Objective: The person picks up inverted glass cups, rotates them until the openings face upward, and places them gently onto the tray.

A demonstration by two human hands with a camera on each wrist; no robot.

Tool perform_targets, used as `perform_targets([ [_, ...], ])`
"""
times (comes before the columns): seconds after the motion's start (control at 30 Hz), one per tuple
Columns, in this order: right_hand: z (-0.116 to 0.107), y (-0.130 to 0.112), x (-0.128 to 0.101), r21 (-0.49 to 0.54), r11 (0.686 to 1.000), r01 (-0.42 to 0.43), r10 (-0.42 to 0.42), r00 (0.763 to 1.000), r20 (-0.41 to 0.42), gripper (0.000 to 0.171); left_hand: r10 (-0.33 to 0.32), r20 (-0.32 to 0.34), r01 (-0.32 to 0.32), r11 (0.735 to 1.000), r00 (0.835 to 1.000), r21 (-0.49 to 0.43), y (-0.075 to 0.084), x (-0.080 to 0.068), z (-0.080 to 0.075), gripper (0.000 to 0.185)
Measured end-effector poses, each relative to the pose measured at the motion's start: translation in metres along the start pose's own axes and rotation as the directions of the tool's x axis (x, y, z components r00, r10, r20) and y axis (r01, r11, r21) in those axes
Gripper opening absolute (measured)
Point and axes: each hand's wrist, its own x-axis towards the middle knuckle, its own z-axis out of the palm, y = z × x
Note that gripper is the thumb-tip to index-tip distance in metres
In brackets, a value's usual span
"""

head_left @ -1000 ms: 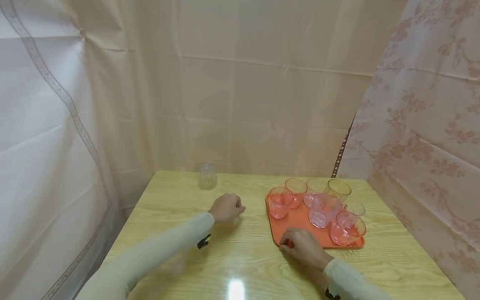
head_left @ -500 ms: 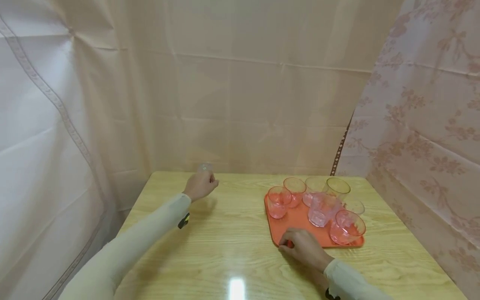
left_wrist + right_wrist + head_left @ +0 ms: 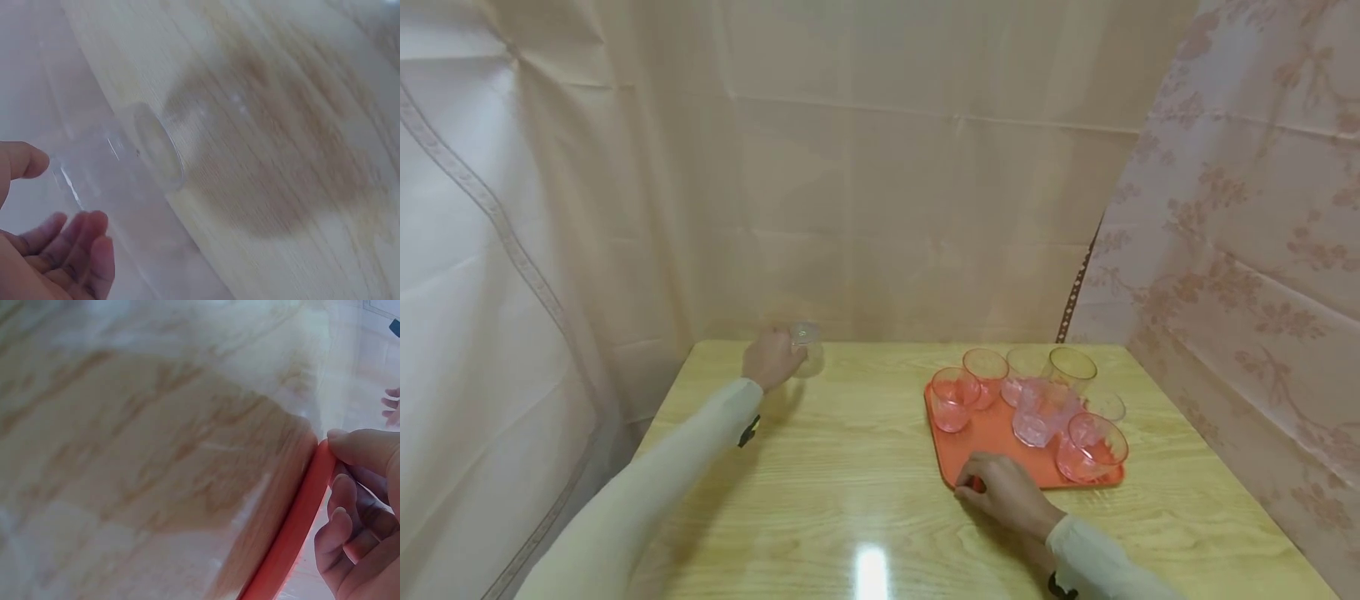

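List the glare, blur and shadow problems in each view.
Head view: a white glare spot on the table near its front edge, and the clear cup at the left hand almost vanishes against the curtain. Left wrist view: wood grain smeared, cup faint. Right wrist view: soft focus, dark shadow beside the orange tray.

Soft warm light, table (image 3: 880, 517) glare, blurry wrist views.

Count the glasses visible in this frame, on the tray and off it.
8: one clear glass at the left hand; six on the orange tray; one small glass past the tray's far right edge. Overlaps may hide more.
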Motion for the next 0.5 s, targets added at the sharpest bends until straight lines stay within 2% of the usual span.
perform_targets([
  [0.13,0.000,0.001,-0.001,0.004,1.000,0.002,-0.002,1.000,0.009,0.011,-0.046,0.032,0.045,0.999,0.998,0.024,-0.006,0.004,-0.001,0.050],
  [0.37,0.000,0.001,0.000,0.005,1.000,-0.005,0.005,1.000,0.016,0.010,-0.116,0.092,0.119,0.993,0.989,-0.028,-0.011,0.010,-0.003,0.081],
  [0.5,0.000,0.001,-0.001,0.010,1.000,-0.012,0.012,1.000,0.014,0.011,-0.133,0.115,0.141,0.988,0.984,-0.062,-0.013,0.016,-0.002,0.091],
])
